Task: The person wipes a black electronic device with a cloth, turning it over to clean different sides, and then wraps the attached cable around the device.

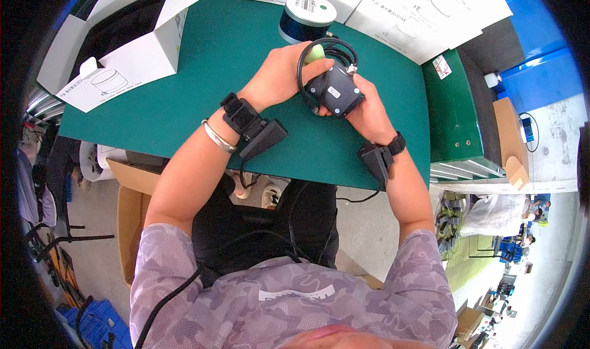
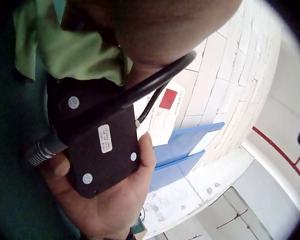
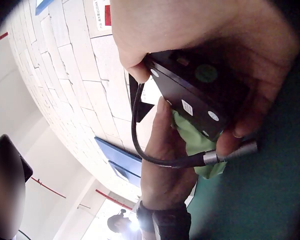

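A black box with a small white label (image 1: 335,92) is gripped along its edges by my right hand (image 1: 372,113). My left hand (image 1: 278,77) holds a light green cloth (image 1: 315,54) against the box, its thumb on the box's top end. In the left wrist view the cloth (image 2: 80,55) lies bunched at one end of the box (image 2: 110,165). A black cable with a metal connector (image 2: 42,151) crosses over the box. In the right wrist view my right fingers curl round the box (image 3: 182,92), close beside the connector (image 3: 235,152).
A silver-topped dark cylinder (image 1: 307,17) stands on the green table (image 1: 215,109) just beyond my hands. An open white carton (image 1: 132,66) is at the left, and more printed white cartons (image 1: 418,17) stand along the back right. A green case (image 1: 458,109) adjoins the right side.
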The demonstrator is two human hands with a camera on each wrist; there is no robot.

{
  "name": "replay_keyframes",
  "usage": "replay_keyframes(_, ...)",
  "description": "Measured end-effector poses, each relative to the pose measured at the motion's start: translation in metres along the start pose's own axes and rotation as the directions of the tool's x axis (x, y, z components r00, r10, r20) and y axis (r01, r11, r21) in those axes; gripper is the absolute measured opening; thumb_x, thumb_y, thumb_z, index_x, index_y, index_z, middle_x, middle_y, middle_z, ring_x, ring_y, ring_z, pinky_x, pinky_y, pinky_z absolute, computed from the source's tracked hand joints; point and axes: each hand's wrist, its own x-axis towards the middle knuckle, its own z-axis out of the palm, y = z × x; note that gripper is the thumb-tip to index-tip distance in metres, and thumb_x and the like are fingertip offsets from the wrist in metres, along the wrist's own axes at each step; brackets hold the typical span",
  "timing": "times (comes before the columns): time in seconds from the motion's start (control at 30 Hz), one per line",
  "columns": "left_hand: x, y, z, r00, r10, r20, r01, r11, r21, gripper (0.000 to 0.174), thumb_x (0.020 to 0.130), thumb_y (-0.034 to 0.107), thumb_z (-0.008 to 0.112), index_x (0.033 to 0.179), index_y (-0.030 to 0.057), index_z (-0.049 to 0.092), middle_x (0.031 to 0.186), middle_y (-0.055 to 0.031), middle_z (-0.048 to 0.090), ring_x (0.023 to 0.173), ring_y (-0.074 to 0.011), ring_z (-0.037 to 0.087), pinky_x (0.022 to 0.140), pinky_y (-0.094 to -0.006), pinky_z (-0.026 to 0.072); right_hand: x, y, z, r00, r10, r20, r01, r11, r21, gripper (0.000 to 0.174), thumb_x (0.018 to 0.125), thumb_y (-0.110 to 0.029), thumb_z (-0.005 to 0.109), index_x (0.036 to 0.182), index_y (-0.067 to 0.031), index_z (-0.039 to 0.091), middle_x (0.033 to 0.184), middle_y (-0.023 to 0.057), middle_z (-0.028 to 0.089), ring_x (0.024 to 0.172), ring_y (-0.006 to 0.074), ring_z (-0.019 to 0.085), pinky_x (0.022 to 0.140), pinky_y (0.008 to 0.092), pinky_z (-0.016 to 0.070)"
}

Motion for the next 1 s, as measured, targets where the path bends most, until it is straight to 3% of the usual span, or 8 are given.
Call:
replay_keyframes(0.1, 0.0000, 0.0018, -0.0010, 1.000, -0.025, 0.012, 0.026, 1.000, -0.005, 0.039, 0.089, 0.039, 0.062, 0.097, 0.0004, 0.063, 0.077, -0.0108, 0.062, 0.069, -0.0146, 0.057, 0.065, -0.0305, 0.0464, -0.0003, -0.0002, -0.0009, 1.000, 0.010, 0.010, -0.010, 1.000, -0.012, 0.051, 0.098, -0.046, 0.037, 0.124, -0.0037, 0.049, 0.100, 0.0105, 0.065, 0.077, 0.0212, 0.066, 0.068, 0.0300, 0.0517)
replay_keyframes(0.17, 0.0002, 0.0029, -0.0016, 0.998, -0.045, 0.032, 0.045, 0.999, -0.001, 0.033, 0.089, 0.033, 0.060, 0.098, 0.0017, 0.062, 0.085, -0.0175, 0.065, 0.079, -0.0349, 0.063, 0.068, -0.0383, 0.0500, -0.0003, -0.0002, -0.0011, 1.000, 0.006, 0.013, -0.006, 1.000, -0.018, 0.052, 0.098, -0.046, 0.037, 0.126, -0.0040, 0.048, 0.101, 0.0105, 0.065, 0.077, 0.0212, 0.066, 0.068, 0.0300, 0.0516)
replay_keyframes(0.4, 0.0003, 0.0021, -0.0016, 1.000, -0.002, 0.021, 0.002, 1.000, 0.010, 0.033, 0.089, 0.033, 0.060, 0.098, 0.0018, 0.062, 0.086, -0.0177, 0.065, 0.079, -0.0356, 0.063, 0.069, -0.0387, 0.0499, -0.0009, -0.0017, 0.0011, 1.000, 0.005, 0.006, -0.005, 1.000, -0.027, 0.054, 0.098, -0.046, 0.037, 0.131, -0.0047, 0.044, 0.103, 0.0105, 0.064, 0.077, 0.0219, 0.066, 0.067, 0.0298, 0.0513)
replay_keyframes(1.0, -0.0006, 0.0061, -0.0032, 0.999, -0.032, 0.026, 0.032, 0.999, -0.009, 0.033, 0.088, 0.033, 0.061, 0.099, 0.0018, 0.062, 0.086, -0.0178, 0.065, 0.079, -0.0346, 0.063, 0.070, -0.0380, 0.0501, -0.0006, -0.0004, -0.0019, 1.000, 0.016, 0.027, -0.015, 1.000, -0.006, 0.052, 0.098, -0.047, 0.037, 0.126, -0.0041, 0.047, 0.104, 0.0110, 0.064, 0.078, 0.0229, 0.066, 0.071, 0.0324, 0.0528)
